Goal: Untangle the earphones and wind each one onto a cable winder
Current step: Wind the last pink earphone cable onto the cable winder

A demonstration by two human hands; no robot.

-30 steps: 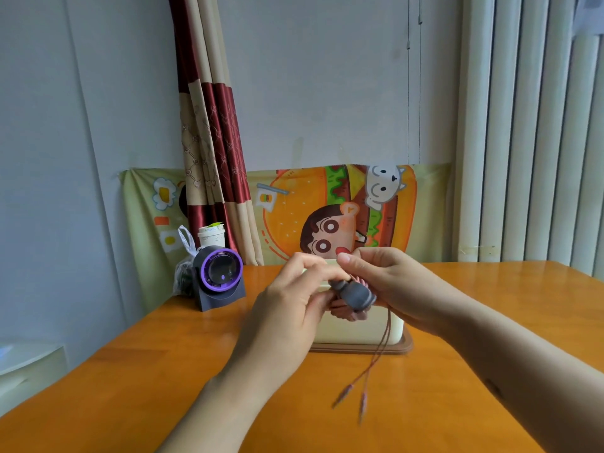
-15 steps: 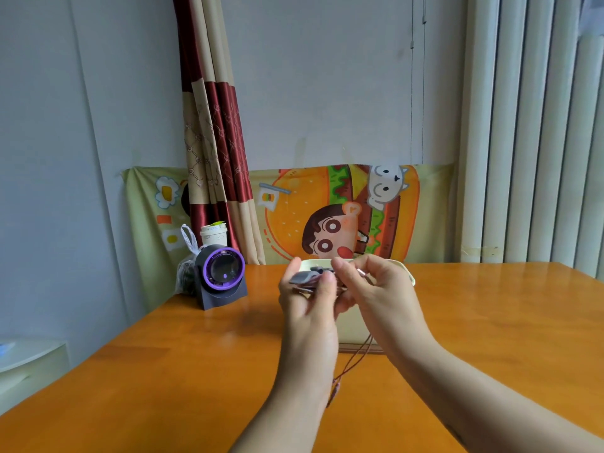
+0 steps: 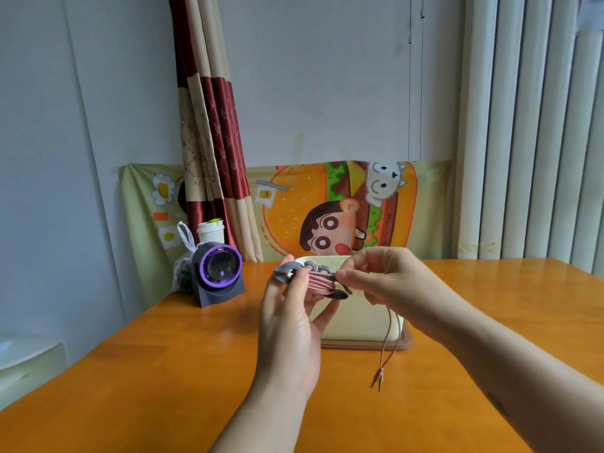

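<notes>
Orange wooden table (image 3: pixel 130 371) fills the lower view, glossy, w/ a pale grey wall (image 3: pixel 327 76) behind. Red-and-beige curtain (image 3: pixel 209 125) hangs at back left, over a cartoon burger cloth (image 3: pixel 294 197) pinned along the wall at table level; white vertical blinds (image 3: pixel 523 125) cover the right side. Back-left corner of the table: small dark fan (image 3: pixel 219 277) w/ purple ring, a paper cup (image 3: pixel 210 231) behind it, and a plastic bag (image 3: pixel 183 269) touching its left side. Mid-table sits a cream box (image 3: pixel 362 318) on a brown tray (image 3: pixel 407 344). Both hands are up above the table, in front of the box. L hand (image 3: pixel 291 325) grips the grey cable winder (image 3: pixel 287 269), thumb across the top, fingers curled underneath. Pink earphone cable (image 3: pixel 322 282) is wrapped in several turns around the winder's middle. R hand (image 3: pixel 392 279) is just right of the winder, thumb & index pinching the cable, other fingers curled in. From there the loose end drops past the box front, earbuds (image 3: pixel 377 380) dangling together in front of the tray; can't tell if they touch the tabletop.
</notes>
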